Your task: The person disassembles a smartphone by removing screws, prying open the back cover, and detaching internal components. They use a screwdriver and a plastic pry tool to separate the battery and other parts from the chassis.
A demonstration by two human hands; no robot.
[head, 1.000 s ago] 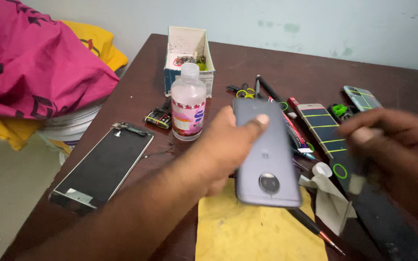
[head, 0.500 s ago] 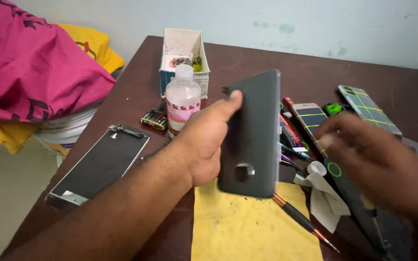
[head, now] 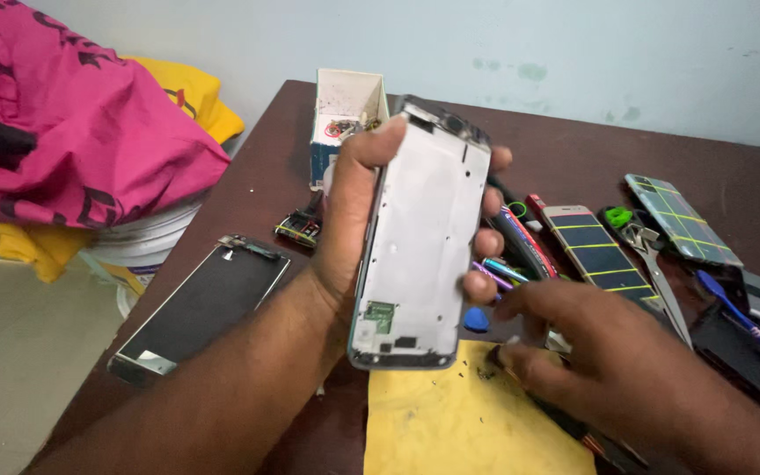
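Nearest, a yellow cloth spread on the dark brown table. Just above its upper right edge, the right hand lowered palm down, fingertips at the cloth's edge; whether anything is pinched there cannot be told. Beside it, the left hand clasped round an opened phone frame, held upright over the table, pale inner side facing up. Left, a detached dark screen panel lying flat. Farther back, a small white box and a pink cloth
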